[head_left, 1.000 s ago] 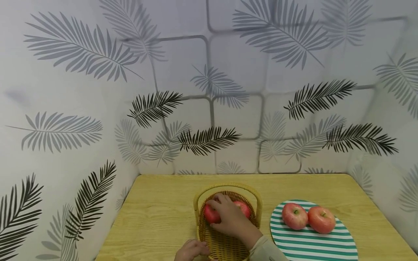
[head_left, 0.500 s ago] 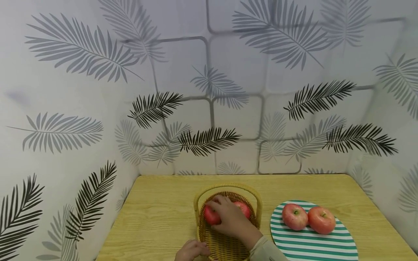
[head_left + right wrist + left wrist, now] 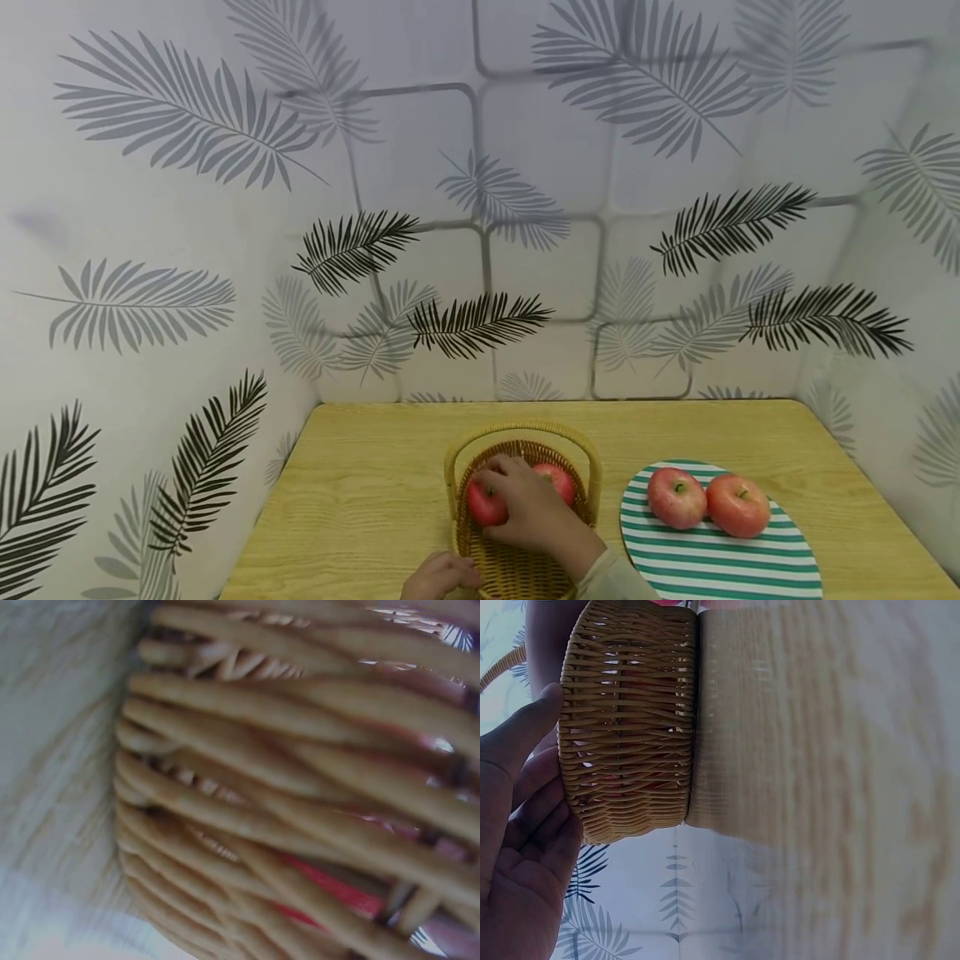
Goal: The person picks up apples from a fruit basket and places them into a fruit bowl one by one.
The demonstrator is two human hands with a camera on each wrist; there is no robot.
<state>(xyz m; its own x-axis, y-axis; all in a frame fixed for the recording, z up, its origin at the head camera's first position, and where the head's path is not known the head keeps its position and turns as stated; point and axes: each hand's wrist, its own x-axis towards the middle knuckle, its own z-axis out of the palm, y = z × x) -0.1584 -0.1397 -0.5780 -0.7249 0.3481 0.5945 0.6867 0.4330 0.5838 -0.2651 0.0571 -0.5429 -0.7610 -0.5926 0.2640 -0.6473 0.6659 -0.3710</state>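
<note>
In the head view a yellow wicker basket [image 3: 517, 573] with an arched handle stands on the table. My right hand [image 3: 528, 508] reaches inside it, fingers and thumb round a red apple [image 3: 484, 505] at the left of the basket. A second red apple [image 3: 555, 482] lies beside it, partly covered by the hand. At the basket's near left rim is my left hand [image 3: 442, 575]. The left wrist view shows the left hand's thumb and fingers [image 3: 559, 832] holding the rim of the woven basket [image 3: 630, 720]. Only basket weave, with red showing through the gaps, fills most of the right wrist view.
To the right of the basket lies an oval green-and-white striped mat [image 3: 720, 558]. On it two pinkish-red apples, a left apple [image 3: 677, 498] and a right apple [image 3: 738, 507], sit side by side. The wooden table [image 3: 360, 483] meets leaf-patterned walls at its back and sides.
My right hand has shifted slightly toward me inside the basket, and the apple under it has moved a little the same way. My left hand stays at the rim.
</note>
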